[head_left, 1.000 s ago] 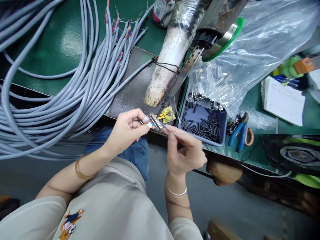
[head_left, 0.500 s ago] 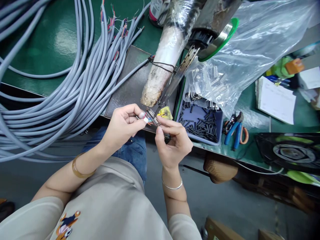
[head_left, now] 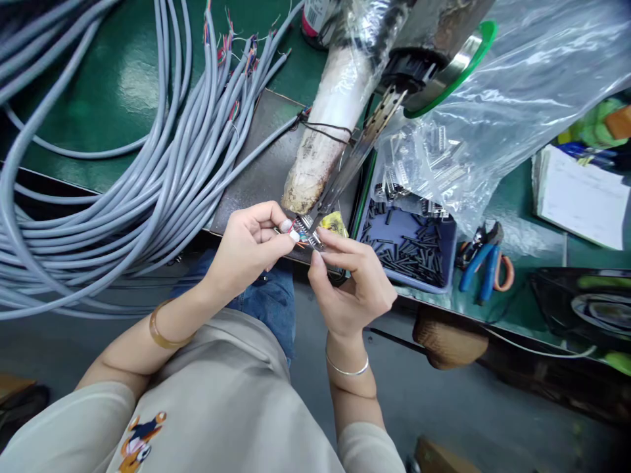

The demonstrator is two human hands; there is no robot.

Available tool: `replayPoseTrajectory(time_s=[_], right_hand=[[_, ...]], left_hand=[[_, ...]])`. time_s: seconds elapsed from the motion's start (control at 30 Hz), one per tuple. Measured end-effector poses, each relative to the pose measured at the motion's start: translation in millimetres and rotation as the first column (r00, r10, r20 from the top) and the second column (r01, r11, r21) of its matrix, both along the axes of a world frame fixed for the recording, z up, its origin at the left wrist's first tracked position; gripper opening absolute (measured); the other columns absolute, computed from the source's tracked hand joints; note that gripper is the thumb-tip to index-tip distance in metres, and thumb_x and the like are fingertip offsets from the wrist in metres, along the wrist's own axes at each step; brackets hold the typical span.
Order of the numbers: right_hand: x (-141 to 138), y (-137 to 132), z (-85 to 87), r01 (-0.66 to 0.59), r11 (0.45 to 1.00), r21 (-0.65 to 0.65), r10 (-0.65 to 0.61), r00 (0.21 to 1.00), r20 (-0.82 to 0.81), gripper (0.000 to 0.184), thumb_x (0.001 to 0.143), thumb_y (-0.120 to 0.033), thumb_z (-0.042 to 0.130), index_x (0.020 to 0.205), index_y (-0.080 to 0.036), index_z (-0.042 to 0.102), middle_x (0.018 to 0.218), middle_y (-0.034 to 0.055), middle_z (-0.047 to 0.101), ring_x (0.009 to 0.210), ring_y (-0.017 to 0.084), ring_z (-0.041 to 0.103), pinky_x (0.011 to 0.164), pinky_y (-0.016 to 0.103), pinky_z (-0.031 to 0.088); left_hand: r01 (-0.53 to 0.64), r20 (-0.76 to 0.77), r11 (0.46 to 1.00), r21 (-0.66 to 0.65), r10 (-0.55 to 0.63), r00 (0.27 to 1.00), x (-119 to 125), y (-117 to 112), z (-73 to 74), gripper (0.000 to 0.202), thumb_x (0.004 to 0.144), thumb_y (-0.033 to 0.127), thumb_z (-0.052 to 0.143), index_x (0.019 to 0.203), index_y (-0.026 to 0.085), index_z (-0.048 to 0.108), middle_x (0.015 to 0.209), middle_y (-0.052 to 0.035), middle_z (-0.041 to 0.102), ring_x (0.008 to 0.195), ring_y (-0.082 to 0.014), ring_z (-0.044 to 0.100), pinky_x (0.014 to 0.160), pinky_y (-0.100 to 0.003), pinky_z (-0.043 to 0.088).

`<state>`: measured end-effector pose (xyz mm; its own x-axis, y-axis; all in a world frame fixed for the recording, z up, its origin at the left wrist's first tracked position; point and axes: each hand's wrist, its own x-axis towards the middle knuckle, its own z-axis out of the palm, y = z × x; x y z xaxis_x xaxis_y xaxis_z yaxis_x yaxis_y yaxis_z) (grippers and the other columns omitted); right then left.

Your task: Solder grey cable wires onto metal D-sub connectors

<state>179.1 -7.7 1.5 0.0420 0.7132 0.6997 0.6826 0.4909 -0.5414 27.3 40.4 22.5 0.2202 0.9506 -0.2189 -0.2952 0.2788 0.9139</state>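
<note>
Hands at a green bench (head_left: 522,197), seen from above. The left hand (head_left: 256,240) pinches coloured wires (head_left: 300,241) between thumb and forefinger, beside a small metal connector (head_left: 311,236). The connector lies between the two hands, above the bench's front edge. The right hand (head_left: 352,279) has thumb and forefinger set narrow at the connector's right end; whether they grip it cannot be told. A slanting metal rod (head_left: 352,157) points down to the connector, contact being unclear. Beside the rod is a scorched white tube (head_left: 320,131) bound with cord; a yellow pad (head_left: 335,224) lies just right of the connector. To the left spreads a bundle of grey cables (head_left: 158,190). To the right stands a tray (head_left: 452,253) of short black pieces (head_left: 417,256), with blue-handled pliers (head_left: 486,266) beside it.
</note>
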Motion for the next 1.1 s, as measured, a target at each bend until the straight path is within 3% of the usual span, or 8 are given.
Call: replayPoseTrajectory(time_s=[0.17, 0.5, 0.77, 1.1], right_hand=[[0.2, -3.5, -4.0, 0.000, 1.000, 0.027, -0.001, 0.999, 0.046, 0.021, 0.084, -0.005, 0.072, 0.090, -0.022, 0.062, 0.103, 0.0049, 0.081, 0.087, 0.016, 0.078, 0.076, 0.026, 0.064], [1.6, -1.7, -5.1, 0.000, 1.000, -0.029, 0.000, 1.000, 0.000, 0.018, 0.085, -0.007, 0.073, 0.090, -0.022, 0.065, 0.100, 0.0021, 0.080, 0.092, 0.017, 0.078, 0.082, 0.030, 0.064], [-1.7, 2.7, 0.2, 0.020, 1.000, 0.003, -0.020, 1.000, -0.006, 0.017, 0.084, -0.007, 0.074, 0.087, -0.022, 0.066, 0.100, 0.0021, 0.080, 0.090, 0.016, 0.077, 0.081, 0.031, 0.063], [0.4, 0.6, -2.6, -0.007, 1.000, -0.001, 0.007, 1.000, 0.007, 0.018, 0.084, -0.007, 0.074, 0.087, -0.023, 0.065, 0.097, 0.0016, 0.080, 0.090, 0.017, 0.078, 0.081, 0.030, 0.064]], left_hand=[[0.034, -0.031, 0.999, -0.014, -0.034, 0.999, -0.8, -0.9, -2.2, 0.018, 0.068, 0.013, 0.072, 0.066, 0.017, 0.055, 0.048, 0.0086, 0.050, 0.034, -0.0014, 0.038, 0.033, -0.014, 0.028], [0.016, -0.021, 1.000, 0.007, -0.016, 1.000, -0.7, -3.1, -5.3, 0.017, 0.071, 0.016, 0.074, 0.068, 0.016, 0.057, 0.051, 0.0076, 0.052, 0.036, -0.0016, 0.042, 0.035, -0.014, 0.031], [-0.001, 0.050, 1.000, 0.009, 0.001, 0.999, 0.1, -1.3, -3.4, 0.018, 0.069, 0.014, 0.075, 0.069, 0.016, 0.057, 0.055, 0.0073, 0.054, 0.036, -0.0012, 0.042, 0.035, -0.014, 0.031], [0.002, 0.029, 1.000, -0.015, -0.001, 1.000, 0.9, -4.4, -5.2, 0.017, 0.071, 0.016, 0.073, 0.069, 0.017, 0.056, 0.053, 0.0074, 0.053, 0.034, -0.0012, 0.040, 0.034, -0.014, 0.029]])
